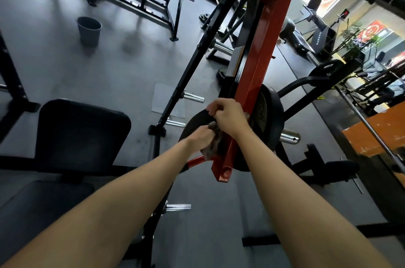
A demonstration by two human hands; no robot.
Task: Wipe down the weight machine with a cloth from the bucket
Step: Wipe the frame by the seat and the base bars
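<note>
Head view, gym floor (122,75). Both hands meet at about frame centre, on the lower part of the weight machine's red arm (252,83), which slants from 12 o'clock down to an open end just below the hands. Left hand (201,137) has its fingers curled round a bunched grey-brown cloth (213,145), held against the arm's left face. Right hand (229,117) sits directly above, fingers clenched, over the top of the cloth. Whether it pinches the cloth or only bears on the arm, cannot tell. Black weight plates (270,118) are loaded just right of the arm, partly behind the right hand. Grey bucket (89,31) stands upright on the floor at 10 o'clock — well apart from the hands. Black seat pad (81,134) at 9 o'clock.
</note>
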